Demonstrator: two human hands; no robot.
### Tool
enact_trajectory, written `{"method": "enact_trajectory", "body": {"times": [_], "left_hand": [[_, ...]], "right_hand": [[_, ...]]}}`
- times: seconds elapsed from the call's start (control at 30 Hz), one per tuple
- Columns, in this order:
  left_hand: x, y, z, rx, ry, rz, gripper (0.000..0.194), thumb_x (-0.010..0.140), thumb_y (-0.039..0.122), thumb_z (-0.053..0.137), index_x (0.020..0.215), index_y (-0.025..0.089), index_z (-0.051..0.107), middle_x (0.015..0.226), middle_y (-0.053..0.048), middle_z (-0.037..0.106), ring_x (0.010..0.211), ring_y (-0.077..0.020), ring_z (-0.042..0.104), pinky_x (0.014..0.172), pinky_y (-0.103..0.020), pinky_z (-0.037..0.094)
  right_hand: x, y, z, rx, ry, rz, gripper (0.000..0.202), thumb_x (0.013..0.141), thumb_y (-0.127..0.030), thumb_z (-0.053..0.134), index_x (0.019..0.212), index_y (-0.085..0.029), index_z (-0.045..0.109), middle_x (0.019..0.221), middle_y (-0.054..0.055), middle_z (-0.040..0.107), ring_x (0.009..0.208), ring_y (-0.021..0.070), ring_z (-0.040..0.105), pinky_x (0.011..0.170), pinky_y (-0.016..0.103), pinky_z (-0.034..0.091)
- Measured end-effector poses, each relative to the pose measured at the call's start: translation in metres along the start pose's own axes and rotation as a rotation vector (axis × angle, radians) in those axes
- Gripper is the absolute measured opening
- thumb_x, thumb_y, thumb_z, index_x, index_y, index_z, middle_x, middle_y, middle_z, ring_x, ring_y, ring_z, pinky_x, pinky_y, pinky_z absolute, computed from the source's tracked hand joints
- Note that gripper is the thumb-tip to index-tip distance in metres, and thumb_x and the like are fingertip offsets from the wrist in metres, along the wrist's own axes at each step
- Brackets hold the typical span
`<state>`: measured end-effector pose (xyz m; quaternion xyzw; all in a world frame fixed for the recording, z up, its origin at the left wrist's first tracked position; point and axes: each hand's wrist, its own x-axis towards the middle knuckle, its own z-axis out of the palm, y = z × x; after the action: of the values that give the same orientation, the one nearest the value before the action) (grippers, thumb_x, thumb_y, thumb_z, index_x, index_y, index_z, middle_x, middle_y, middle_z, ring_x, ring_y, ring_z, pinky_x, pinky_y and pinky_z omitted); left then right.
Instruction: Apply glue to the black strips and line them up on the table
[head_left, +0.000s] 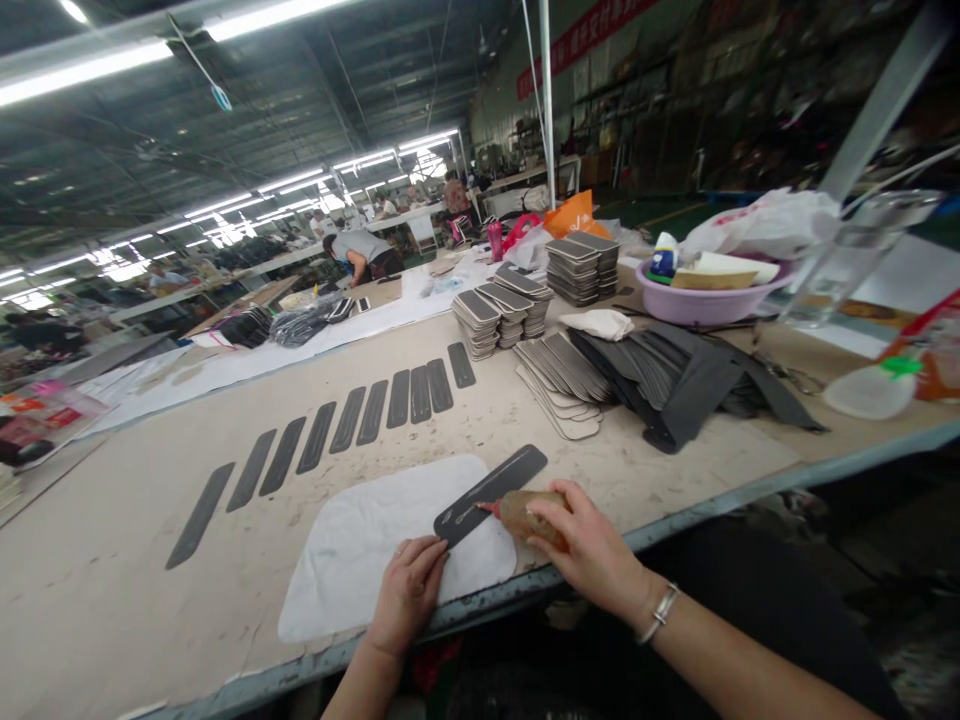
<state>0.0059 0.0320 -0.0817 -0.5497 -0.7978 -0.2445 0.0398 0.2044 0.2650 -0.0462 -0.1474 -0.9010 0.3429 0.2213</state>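
A dark rounded strip (pixel 501 482) lies slanted, partly over a white cloth (pixel 352 540) near the table's front edge. My left hand (pixel 411 585) has its fingers together at the strip's lower left end, gripping its edge. My right hand (pixel 589 540) is wrapped round a brownish glue bottle (pixel 529 515) with a reddish nozzle. The nozzle tip points left, at the strip's surface, where a wet, shiny line shows. Whether the tip touches the strip I cannot tell.
Several dark strips lie in a slanted row on the table (pixel 112 520). Stacked pieces (pixel 499 310), a pile of black strips (pixel 675 380), a purple basin (pixel 697 305) and a clear bottle (pixel 874 390) stand at the right. A person (pixel 364 250) bends over further back.
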Motion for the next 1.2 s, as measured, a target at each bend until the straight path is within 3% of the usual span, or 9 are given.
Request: {"method": "enact_trajectory", "body": {"times": [0.2, 0.33, 0.47, 0.67, 0.8, 1.0, 1.2], "left_hand": [[-0.001, 0.001, 0.001, -0.003, 0.010, -0.016, 0.017, 0.090, 0.020, 0.054, 0.099, 0.020, 0.067, 0.097, -0.007, 0.068, 0.089, -0.0185, 0.062, 0.081, -0.034, 0.055], [-0.003, -0.001, 0.002, 0.003, 0.012, -0.009, 0.017, 0.089, 0.019, 0.055, 0.100, 0.020, 0.068, 0.098, -0.007, 0.068, 0.090, -0.0188, 0.062, 0.082, -0.034, 0.054], [-0.004, -0.001, 0.003, -0.007, 0.003, -0.013, 0.017, 0.089, 0.019, 0.055, 0.100, 0.021, 0.068, 0.098, -0.006, 0.068, 0.089, -0.0184, 0.062, 0.081, -0.034, 0.055], [-0.003, 0.002, 0.001, 0.001, 0.001, -0.014, 0.017, 0.090, 0.020, 0.054, 0.100, 0.020, 0.068, 0.094, -0.006, 0.069, 0.087, -0.0179, 0.062, 0.080, -0.033, 0.055], [-0.004, 0.002, 0.001, -0.023, -0.020, -0.030, 0.018, 0.091, 0.019, 0.053, 0.102, 0.021, 0.068, 0.097, -0.006, 0.069, 0.088, -0.0172, 0.061, 0.081, -0.033, 0.054], [-0.003, 0.002, 0.000, -0.018, 0.003, -0.022, 0.018, 0.091, 0.021, 0.054, 0.099, 0.020, 0.069, 0.095, -0.007, 0.069, 0.088, -0.0180, 0.062, 0.080, -0.033, 0.055], [-0.002, 0.001, 0.000, -0.012, 0.017, 0.003, 0.017, 0.090, 0.021, 0.054, 0.099, 0.020, 0.069, 0.096, -0.007, 0.068, 0.088, -0.0178, 0.062, 0.081, -0.032, 0.055]], "right_hand": [[-0.002, 0.037, -0.025, -0.177, 0.153, 0.080, 0.031, 0.085, -0.028, 0.060, 0.116, -0.026, 0.056, 0.119, 0.011, 0.041, 0.103, 0.0267, 0.053, 0.089, 0.044, 0.051], [-0.001, 0.046, -0.033, -0.221, 0.228, 0.095, 0.033, 0.085, -0.032, 0.060, 0.116, -0.022, 0.056, 0.117, 0.013, 0.043, 0.104, 0.0292, 0.052, 0.089, 0.047, 0.050], [0.001, 0.027, -0.023, -0.026, 0.212, 0.014, 0.032, 0.085, -0.029, 0.061, 0.115, -0.024, 0.053, 0.116, 0.011, 0.043, 0.105, 0.0257, 0.052, 0.092, 0.042, 0.049], [-0.001, -0.020, 0.003, 0.192, -0.057, -0.044, 0.036, 0.083, -0.017, 0.062, 0.116, -0.026, 0.051, 0.120, 0.009, 0.040, 0.108, 0.0227, 0.049, 0.096, 0.039, 0.047], [-0.003, -0.029, 0.009, 0.170, -0.138, -0.041, 0.033, 0.082, -0.015, 0.063, 0.112, -0.026, 0.054, 0.120, 0.009, 0.040, 0.107, 0.0231, 0.049, 0.096, 0.039, 0.047], [-0.006, -0.014, -0.001, 0.078, -0.107, 0.025, 0.034, 0.083, -0.017, 0.061, 0.114, -0.027, 0.052, 0.122, 0.009, 0.038, 0.104, 0.0233, 0.050, 0.092, 0.040, 0.049], [-0.007, 0.019, -0.026, -0.075, 0.066, 0.082, 0.033, 0.085, -0.023, 0.060, 0.117, -0.027, 0.050, 0.121, 0.009, 0.039, 0.105, 0.0241, 0.051, 0.092, 0.041, 0.049]]}}
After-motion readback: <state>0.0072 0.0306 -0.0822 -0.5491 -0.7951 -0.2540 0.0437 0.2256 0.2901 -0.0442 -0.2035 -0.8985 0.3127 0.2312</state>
